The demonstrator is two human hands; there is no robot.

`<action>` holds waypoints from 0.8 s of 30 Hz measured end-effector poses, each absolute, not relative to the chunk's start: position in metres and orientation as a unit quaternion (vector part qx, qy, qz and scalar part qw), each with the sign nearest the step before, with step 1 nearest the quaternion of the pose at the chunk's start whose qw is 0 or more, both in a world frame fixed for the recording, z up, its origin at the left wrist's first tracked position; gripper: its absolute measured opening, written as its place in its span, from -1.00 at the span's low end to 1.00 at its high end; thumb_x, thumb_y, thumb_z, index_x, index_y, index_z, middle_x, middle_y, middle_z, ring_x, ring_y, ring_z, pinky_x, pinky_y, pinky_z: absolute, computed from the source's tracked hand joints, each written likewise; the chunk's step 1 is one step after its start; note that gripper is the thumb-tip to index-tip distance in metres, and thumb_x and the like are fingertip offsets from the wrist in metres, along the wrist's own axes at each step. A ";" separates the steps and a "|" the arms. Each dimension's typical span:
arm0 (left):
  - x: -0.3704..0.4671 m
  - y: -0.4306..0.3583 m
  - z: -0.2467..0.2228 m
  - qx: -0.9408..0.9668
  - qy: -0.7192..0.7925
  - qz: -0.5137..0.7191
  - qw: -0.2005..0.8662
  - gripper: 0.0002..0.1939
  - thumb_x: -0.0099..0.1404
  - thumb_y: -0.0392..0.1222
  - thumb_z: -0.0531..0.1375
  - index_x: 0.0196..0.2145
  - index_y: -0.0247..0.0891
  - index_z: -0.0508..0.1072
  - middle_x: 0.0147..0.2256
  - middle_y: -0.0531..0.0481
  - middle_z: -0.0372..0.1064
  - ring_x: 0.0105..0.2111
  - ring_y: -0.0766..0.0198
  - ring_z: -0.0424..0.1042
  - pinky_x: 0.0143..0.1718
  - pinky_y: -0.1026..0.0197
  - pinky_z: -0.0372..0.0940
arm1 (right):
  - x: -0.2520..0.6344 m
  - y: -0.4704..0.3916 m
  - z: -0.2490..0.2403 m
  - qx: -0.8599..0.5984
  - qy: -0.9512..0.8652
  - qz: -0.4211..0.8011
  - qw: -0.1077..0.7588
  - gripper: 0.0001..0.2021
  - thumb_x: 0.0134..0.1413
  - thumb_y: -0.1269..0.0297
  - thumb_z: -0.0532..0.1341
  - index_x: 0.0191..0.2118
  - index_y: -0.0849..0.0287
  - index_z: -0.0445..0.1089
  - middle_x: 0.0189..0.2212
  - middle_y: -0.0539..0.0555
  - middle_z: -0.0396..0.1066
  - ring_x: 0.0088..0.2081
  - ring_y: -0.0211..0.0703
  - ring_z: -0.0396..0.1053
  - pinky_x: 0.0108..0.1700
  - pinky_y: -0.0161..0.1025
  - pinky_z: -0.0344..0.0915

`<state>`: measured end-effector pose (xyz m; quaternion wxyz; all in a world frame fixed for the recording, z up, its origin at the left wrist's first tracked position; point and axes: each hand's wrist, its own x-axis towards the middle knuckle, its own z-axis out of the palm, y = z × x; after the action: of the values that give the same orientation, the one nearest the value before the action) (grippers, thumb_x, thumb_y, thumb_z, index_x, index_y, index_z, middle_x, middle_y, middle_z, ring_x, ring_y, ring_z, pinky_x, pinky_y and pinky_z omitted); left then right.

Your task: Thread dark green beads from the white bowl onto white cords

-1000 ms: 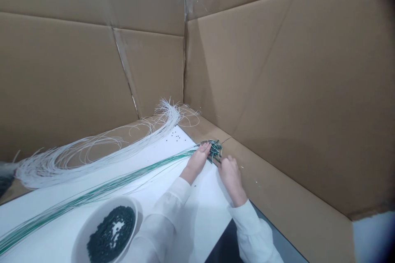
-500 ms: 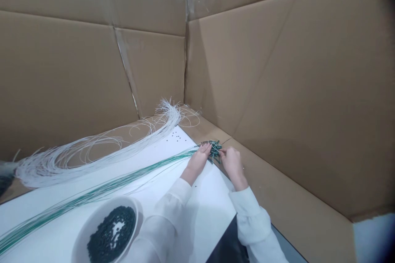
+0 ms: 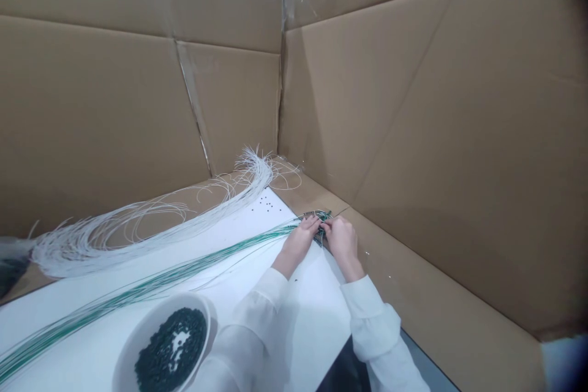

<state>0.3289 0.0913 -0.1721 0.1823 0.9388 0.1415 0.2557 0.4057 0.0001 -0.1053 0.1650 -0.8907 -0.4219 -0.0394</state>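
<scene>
A long bundle of green strands runs across the white board, from the lower left to its far right corner. Dark green beads cluster at the bundle's far end, with loose thread ends sticking out. My left hand lies over that beaded end, its fingers pressed together on the strands. Just to the right, my right hand pinches at the tips of the same strands; its fingertips are partly hidden. A white bowl of small dark green beads stands beside my left forearm.
A loose hank of white threads curves along the board's back edge. Several tiny dark beads lie scattered on the white board. Cardboard walls rise behind and to the right. A clear bag sits at the left edge.
My right hand has shifted slightly left, closer to my left hand, covering more of the beaded end. The whole view has moved a little to the left.
</scene>
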 end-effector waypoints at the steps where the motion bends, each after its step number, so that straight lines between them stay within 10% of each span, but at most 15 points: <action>1: 0.329 0.092 -0.173 0.939 0.140 0.255 0.183 -0.63 0.30 -0.36 -0.11 0.03 -0.29 0.25 0.10 -0.11 0.13 0.13 0.25 0.07 0.16 0.06 0.02 | 0.406 0.000 -0.106 -0.887 -0.430 -0.048 0.159 -0.78 0.09 0.33 0.05 -0.30 0.23 0.45 -0.30 0.19 0.40 -0.28 -0.13 0.35 -0.35 -0.32 0.14; 16: 0.335 0.095 -0.183 0.938 0.139 0.256 0.189 -0.64 0.30 -0.35 -0.11 0.02 -0.32 0.25 0.10 -0.14 0.13 0.13 0.26 0.07 0.16 0.08 0.00 | 0.424 -0.006 -0.110 -0.812 -0.574 -0.090 0.061 -0.75 0.12 0.39 0.00 -0.38 0.20 0.43 -0.33 0.12 0.41 -0.24 -0.15 0.29 -0.32 -0.32 0.11; 24: 0.333 0.091 -0.175 0.932 0.156 0.264 0.192 -0.62 0.32 -0.27 -0.12 0.06 -0.34 0.19 0.11 -0.19 0.11 0.15 0.21 0.01 0.16 0.05 0.00 | 0.435 -0.027 -0.107 -0.848 -0.473 -0.083 0.223 -0.68 0.16 0.34 -0.08 -0.25 0.27 0.42 -0.31 0.16 0.43 -0.28 -0.15 0.35 -0.24 -0.31 0.13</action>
<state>0.3334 0.0906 -0.1755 0.1923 0.9323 0.1561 0.2636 0.4353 -0.0273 -0.1073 0.2230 -0.8485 -0.4726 -0.0834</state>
